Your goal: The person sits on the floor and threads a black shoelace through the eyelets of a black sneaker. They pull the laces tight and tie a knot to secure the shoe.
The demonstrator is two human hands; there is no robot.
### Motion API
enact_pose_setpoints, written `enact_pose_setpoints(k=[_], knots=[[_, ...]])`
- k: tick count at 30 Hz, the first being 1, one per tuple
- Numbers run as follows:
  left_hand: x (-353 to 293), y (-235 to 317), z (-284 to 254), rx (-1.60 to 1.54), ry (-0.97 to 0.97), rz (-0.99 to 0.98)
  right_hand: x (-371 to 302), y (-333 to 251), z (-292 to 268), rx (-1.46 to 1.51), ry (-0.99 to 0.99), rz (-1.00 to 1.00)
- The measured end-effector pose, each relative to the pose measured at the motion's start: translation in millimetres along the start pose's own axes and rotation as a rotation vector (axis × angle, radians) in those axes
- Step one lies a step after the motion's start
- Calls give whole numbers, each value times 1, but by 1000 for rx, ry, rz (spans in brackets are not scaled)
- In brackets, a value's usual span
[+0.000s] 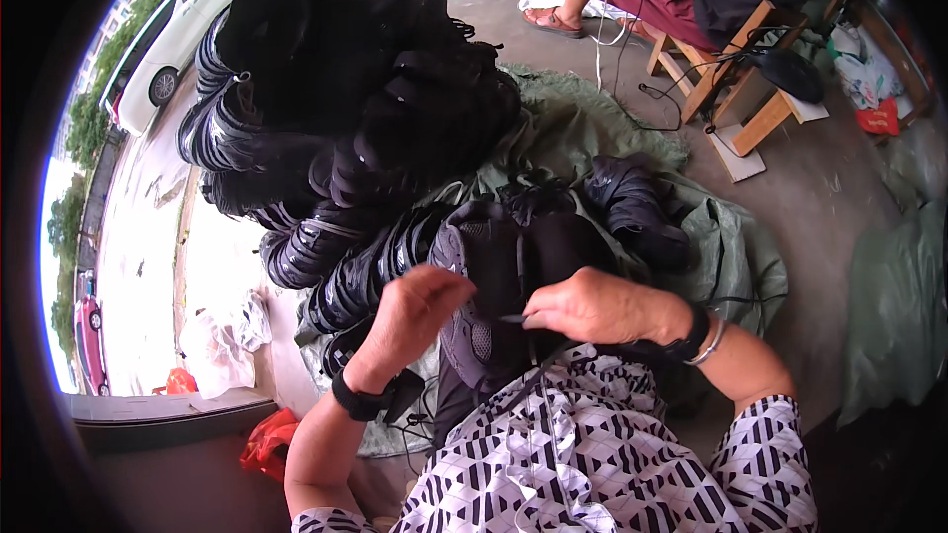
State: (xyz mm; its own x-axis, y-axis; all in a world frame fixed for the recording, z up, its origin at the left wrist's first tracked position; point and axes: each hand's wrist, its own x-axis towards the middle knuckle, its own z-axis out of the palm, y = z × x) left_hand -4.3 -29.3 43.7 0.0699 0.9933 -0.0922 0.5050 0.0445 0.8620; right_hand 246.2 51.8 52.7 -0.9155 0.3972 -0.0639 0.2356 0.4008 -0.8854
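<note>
Across my lap lies a grey shoe upper [464, 341] with mesh panels, black fabric beside it. Just right of its middle, my right hand [590, 306] is closed, thumb and finger pinching a thin dark lace [512, 319] whose tip points left. My left hand [419, 302] is raised over the upper's left side with its fingers pinched together; what they hold, if anything, is hidden. Both wrists wear black bands. A stack of nested black shoe uppers [380, 266] runs off to the left of my lap, and further dark uppers [637, 207] lie to the right.
A tall heap of black shoe uppers [346, 89] rises at the far left on green sheeting [563, 118]. Another person sits at the back beside a wooden stool [731, 79], with cords hanging nearby. White and red plastic bags [222, 345] lie at the left; a car is parked outside.
</note>
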Motion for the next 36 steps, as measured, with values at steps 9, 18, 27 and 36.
enact_pose_setpoints(k=[9,18,27,36], knots=[[57,-42,28,480,426,113,6,35,-51,-142,348,22],[39,-56,42,238,477,-5,88,65,5,-374,292,-431],[-11,-70,49,464,251,267,124,69,10,-672,37,-398],[-44,-78,45,266,206,256,107,62,4,-205,75,-153]])
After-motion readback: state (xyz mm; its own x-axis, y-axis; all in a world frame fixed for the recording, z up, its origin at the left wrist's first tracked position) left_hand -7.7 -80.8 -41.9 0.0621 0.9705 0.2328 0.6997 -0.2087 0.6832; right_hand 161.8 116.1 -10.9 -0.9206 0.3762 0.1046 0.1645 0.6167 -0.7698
